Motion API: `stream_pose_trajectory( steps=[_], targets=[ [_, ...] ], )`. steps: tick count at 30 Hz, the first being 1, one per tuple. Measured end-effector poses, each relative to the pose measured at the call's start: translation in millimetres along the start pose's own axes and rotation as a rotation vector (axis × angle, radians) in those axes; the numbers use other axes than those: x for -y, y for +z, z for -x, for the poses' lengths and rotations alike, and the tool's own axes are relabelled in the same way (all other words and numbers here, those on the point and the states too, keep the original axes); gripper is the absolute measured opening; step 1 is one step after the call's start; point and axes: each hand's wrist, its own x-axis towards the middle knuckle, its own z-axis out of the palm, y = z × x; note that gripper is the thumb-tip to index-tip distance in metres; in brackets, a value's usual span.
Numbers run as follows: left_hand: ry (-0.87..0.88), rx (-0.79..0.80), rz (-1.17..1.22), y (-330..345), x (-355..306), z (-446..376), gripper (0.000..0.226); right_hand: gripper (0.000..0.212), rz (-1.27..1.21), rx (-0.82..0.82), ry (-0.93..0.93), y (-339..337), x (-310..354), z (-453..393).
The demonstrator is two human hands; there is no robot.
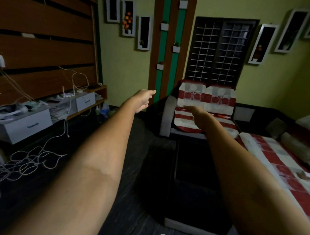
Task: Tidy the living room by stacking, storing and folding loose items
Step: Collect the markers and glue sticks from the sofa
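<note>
Both hands reach forward holding nothing: the left hand with fingers loosely extended, the right hand flat and relaxed. Beyond them the armchair's red-and-white cover lies rumpled; being soft and light, it probably lifts best by its corners.

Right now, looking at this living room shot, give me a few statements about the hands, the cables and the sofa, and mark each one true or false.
1. Both hands, left hand and right hand, are stretched forward holding nothing. True.
2. A tangle of white cable lies on the dark floor at left. True.
3. The armchair has a plain blue cover. False: red and white patterned.
4. The window stands behind the armchair. True.
5. The grey drawer at left is pulled wide open. False: it looks closed.
</note>
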Motion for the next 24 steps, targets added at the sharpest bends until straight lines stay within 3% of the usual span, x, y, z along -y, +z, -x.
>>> stream_pose_trajectory(
  steps=[5, 13, 24],
  targets=[
    [0.011, 0.104, -0.047, -22, 8, -91, 0.054, 0.055, -0.033, -0.135, 0.061, 25, -2, -65],
    [0.083, 0.255, -0.081, -64, -29, -236, 0.054, 0.062, -0.137, -0.288, 0.04, 47, 36, -192],
    [0.026, 0.284, -0.092, -84, 12, -434, 0.053, 0.065, -0.068, -0.262, 0.126, 75, 44, -391]
  ],
)
